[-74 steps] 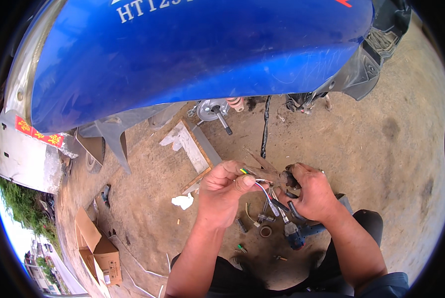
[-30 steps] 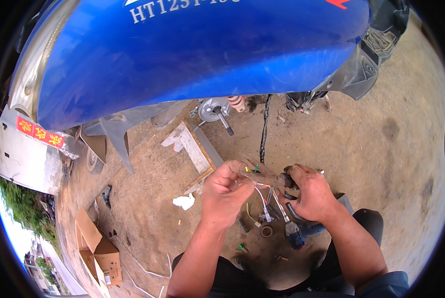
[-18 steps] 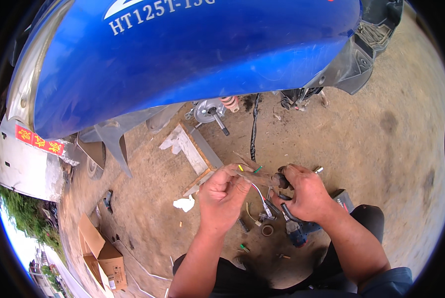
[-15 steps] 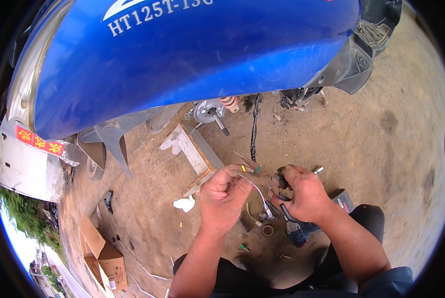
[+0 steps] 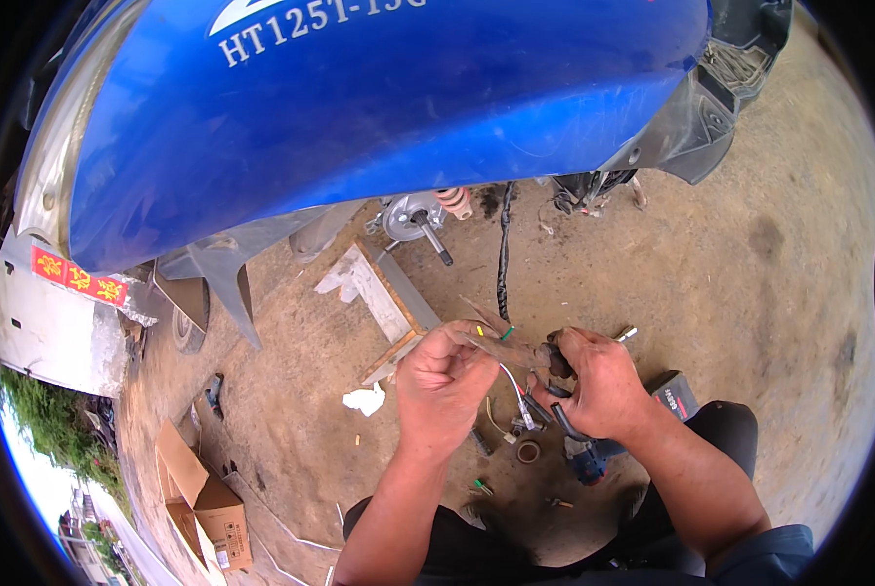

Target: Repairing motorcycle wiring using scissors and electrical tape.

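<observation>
My left hand (image 5: 437,391) pinches thin wires (image 5: 509,376) with small yellow and green tips (image 5: 478,330); exactly which strands it grips is hard to make out. Beside those fingers lie the long brown jaws of a rusty hand tool (image 5: 513,352) with black handles, held in my right hand (image 5: 603,391). A white connector (image 5: 527,420) hangs below the wires. Behind my right hand is a blue-and-black power tool (image 5: 586,464) on the ground, near a metal ring (image 5: 527,451) and several small loose parts.
A scooter's blue body panel (image 5: 388,107) spans the top, with a hub and shaft (image 5: 427,230) and a black cable (image 5: 504,269) below. A wood-edged board (image 5: 384,303), white crumpled scrap (image 5: 364,398) and cardboard box (image 5: 213,523) lie left. Greenery shows at far left.
Since the earliest frame, the yellow and green tips have come apart at my left fingers, and my left thumb has shifted slightly. My right hand keeps its grip; the view has shifted slightly.
</observation>
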`<action>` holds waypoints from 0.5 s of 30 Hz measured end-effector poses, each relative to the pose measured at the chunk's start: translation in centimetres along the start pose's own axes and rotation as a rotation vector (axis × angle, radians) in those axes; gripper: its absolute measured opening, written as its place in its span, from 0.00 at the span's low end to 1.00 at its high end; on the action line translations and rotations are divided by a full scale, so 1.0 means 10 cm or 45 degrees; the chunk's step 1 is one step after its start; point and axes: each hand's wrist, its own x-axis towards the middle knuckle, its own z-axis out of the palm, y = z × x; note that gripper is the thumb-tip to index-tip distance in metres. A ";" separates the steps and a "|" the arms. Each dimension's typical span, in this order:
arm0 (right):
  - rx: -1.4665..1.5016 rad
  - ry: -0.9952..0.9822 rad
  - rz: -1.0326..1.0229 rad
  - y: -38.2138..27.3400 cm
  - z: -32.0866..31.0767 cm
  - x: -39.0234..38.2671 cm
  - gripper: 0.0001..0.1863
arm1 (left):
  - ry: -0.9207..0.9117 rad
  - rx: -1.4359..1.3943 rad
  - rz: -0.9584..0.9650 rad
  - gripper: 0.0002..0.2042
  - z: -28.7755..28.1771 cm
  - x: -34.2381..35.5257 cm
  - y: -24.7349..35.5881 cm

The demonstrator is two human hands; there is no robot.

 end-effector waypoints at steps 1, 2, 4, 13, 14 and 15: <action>0.000 0.001 -0.002 0.00 0.00 0.00 0.22 | -0.002 -0.035 -0.006 0.14 0.01 0.00 0.00; -0.009 0.015 -0.022 0.00 0.00 0.00 0.22 | -0.002 -0.069 -0.013 0.14 0.01 0.00 0.00; -0.018 0.030 -0.043 -0.01 0.01 0.00 0.22 | -0.024 -0.125 -0.021 0.13 0.00 0.01 0.00; -0.069 0.139 -0.060 0.03 0.04 0.02 0.23 | -0.057 -0.063 -0.041 0.08 0.02 -0.03 -0.01; -0.092 0.132 -0.055 0.02 0.03 0.02 0.23 | -0.077 -0.029 -0.010 0.07 0.02 -0.02 -0.02; -0.115 0.125 -0.050 0.02 0.02 0.02 0.24 | -0.077 -0.030 -0.011 0.07 0.02 -0.02 -0.02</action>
